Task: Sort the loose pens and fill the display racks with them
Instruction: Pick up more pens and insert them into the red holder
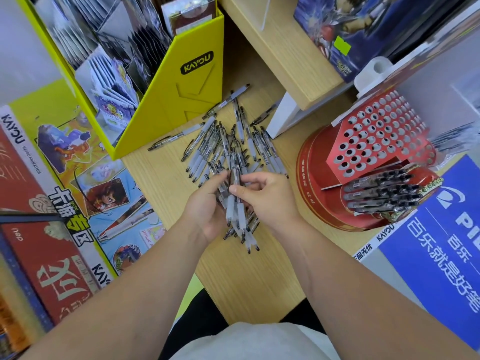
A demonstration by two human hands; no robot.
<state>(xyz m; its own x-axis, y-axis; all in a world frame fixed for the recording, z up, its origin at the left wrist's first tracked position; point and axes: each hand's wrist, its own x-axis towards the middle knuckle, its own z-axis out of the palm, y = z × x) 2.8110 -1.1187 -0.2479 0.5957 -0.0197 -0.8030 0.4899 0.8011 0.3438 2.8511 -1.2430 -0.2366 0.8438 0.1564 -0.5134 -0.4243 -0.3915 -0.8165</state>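
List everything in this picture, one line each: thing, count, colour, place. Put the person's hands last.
pens: many, clear with grey grips, loose heap mid-table
bundle: several pens, same colours, between both hands
rack: one, red with round holes, right, on the tin
racked pens: many, black-tipped, rack's lower front
tin: one, red, round, right of the heap
box: one, yellow, back left, holds card packs
sign: one, blue, far right
table: one, light wood
left hand: grips the bundle
right hand: fingers pinch a pen in the bundle
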